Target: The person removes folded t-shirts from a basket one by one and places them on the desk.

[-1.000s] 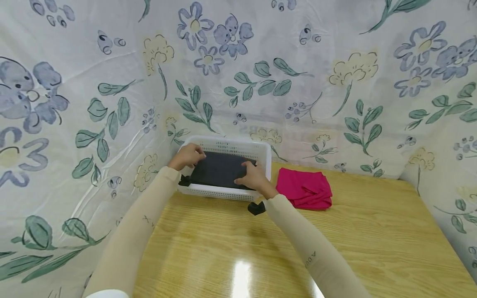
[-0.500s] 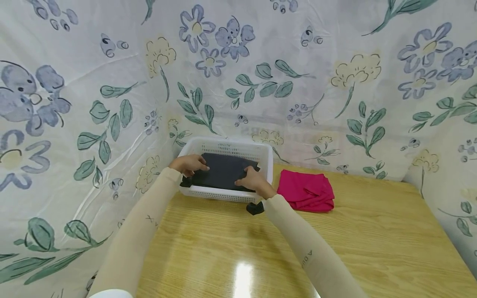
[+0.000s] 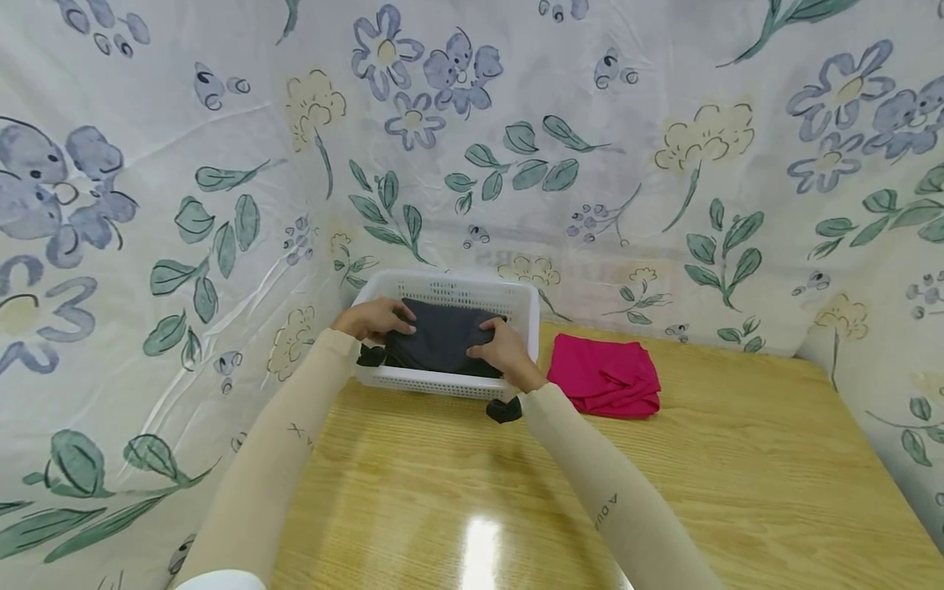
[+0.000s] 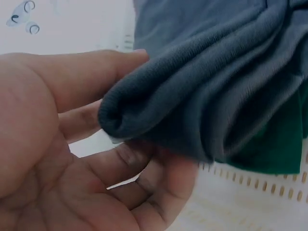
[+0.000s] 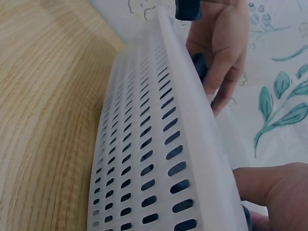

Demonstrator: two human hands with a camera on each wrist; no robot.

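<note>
A folded dark grey cloth [image 3: 446, 336] lies within the white perforated basket [image 3: 534, 328]. At its left end my left hand [image 3: 378, 318] grips the folded layers, thumb on top and fingers beneath, as the left wrist view shows. My right hand [image 3: 505, 351] holds the cloth's right end, thumb and fingers spread over it; its fingertips are partly hidden. Under the grey layers a green cloth [image 4: 274, 149] shows in the left wrist view. Through the basket's side holes, dark fabric is visible in the right wrist view.
A folded pink-red cloth [image 3: 605, 375] lies to the right of the basket on the wooden table [image 3: 590, 459]. Flower-patterned sheeting [image 3: 472, 197] hangs behind the table and at both sides, close to the basket's back and left.
My left hand has shifted from the cloth's back left corner to its left end and now grips it. The cloth's left edge has lifted and moved slightly right, showing its folds.
</note>
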